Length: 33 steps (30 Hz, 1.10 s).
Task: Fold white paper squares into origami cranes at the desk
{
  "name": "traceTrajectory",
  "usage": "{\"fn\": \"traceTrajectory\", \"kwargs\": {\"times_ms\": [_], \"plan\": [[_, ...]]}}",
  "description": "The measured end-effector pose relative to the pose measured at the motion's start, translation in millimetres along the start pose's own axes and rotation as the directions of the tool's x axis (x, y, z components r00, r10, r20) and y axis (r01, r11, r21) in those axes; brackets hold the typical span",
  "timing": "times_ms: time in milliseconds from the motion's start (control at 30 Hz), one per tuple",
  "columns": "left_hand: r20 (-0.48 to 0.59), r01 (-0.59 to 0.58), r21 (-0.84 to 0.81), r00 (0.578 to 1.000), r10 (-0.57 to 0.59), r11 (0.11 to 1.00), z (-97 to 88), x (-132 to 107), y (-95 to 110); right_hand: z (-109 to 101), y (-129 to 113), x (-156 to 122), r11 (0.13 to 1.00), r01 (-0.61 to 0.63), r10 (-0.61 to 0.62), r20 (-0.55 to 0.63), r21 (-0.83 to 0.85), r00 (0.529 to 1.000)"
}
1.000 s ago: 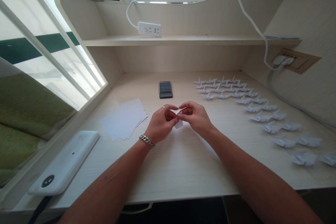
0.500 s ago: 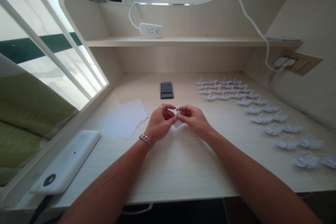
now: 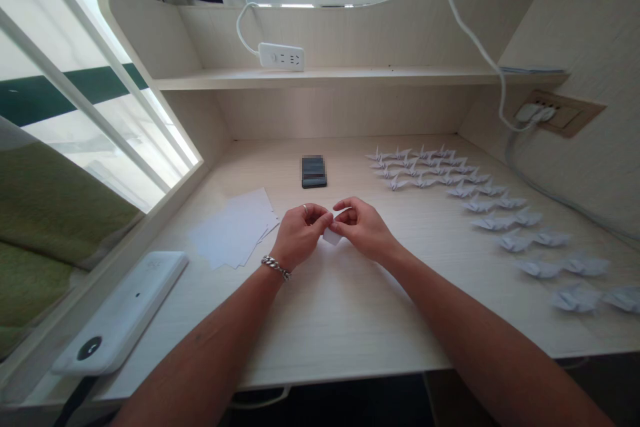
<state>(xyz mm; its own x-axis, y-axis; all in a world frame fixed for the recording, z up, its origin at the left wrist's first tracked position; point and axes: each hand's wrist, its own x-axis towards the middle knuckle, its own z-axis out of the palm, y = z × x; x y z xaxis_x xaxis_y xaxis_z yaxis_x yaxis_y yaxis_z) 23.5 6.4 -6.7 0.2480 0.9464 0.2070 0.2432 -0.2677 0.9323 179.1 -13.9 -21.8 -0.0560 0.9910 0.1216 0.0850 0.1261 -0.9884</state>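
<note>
Readable text: none that I can make out from here.
Phone, back edge of tabletop: face pixelated, nothing legible.
Power strip, on shelf: only small socket-hole marks, no words.
White device, left tabletop edge: small embossed mark near its far end, too small for me to read.
Wall socket: no lettering I can see.

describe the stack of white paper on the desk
The stack of white paper sheets is a loose pile of thin, plain, rectangular sheets, unfolded and matte-looking, slightly fanned so their corners stick out at different angles. It lies flat on the pale wood-grain desk, just beside the person's left hand, which seems not to touch it.
</note>
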Motion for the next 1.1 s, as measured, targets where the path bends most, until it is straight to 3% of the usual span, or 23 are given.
{"fn": "traceTrajectory", "kwargs": {"times_ms": [100,167,300,400,567,767,900,1000,1100], "plan": [[-0.068,0.008,0.016,0.998,-0.007,1.0,0.8,1.2,-2.1,0.4,-0.2,2.1,0.997,-0.073,0.076,0.07,-0.037,0.995],[-0.087,0.008,0.005,0.996,-0.007,1.0,1.9,1.4,-2.5,-0.6,-1.7,2.2,0.994,-0.062,0.067,0.058,-0.087,0.996],[-0.015,0.025,-0.095,1.0,-0.027,0.995,2.2,1.2,-3.2,-2.7,-4.4,0.7,0.988,-0.018,0.02,0.01,-0.154,1.0],[0.055,0.043,-0.093,0.998,-0.038,0.995,0.5,1.2,-4.1,-1.9,-4.1,0.5,0.993,-0.003,0.005,0.017,-0.12,1.0],[-0.064,0.006,-0.043,0.998,-0.009,0.999,0.2,0.8,-2.6,-0.1,-3.3,0.9,0.992,-0.111,0.117,0.122,-0.052,0.986],[0.03,0.039,-0.077,0.999,-0.037,0.996,1.1,0.0,0.6,-1.5,-3.3,0.2,0.986,-0.022,0.028,0.031,-0.165,0.999],[-0.062,0.027,-0.07,0.998,-0.032,0.997,0.5,0.3,-0.2,1.0,-2.1,0.3,0.993,-0.096,0.103,0.113,-0.064,0.988],[0.004,0.049,-0.14,0.999,-0.049,0.989,-0.2,0.2,-0.3,1.5,-1.2,0.0,0.988,-0.093,0.109,0.132,-0.12,0.985],[0.04,0.056,-0.108,0.998,-0.052,0.993,-1.7,-0.6,1.5,1.3,-1.4,-0.9,0.986,-0.06,0.08,0.123,-0.156,0.989]]}}
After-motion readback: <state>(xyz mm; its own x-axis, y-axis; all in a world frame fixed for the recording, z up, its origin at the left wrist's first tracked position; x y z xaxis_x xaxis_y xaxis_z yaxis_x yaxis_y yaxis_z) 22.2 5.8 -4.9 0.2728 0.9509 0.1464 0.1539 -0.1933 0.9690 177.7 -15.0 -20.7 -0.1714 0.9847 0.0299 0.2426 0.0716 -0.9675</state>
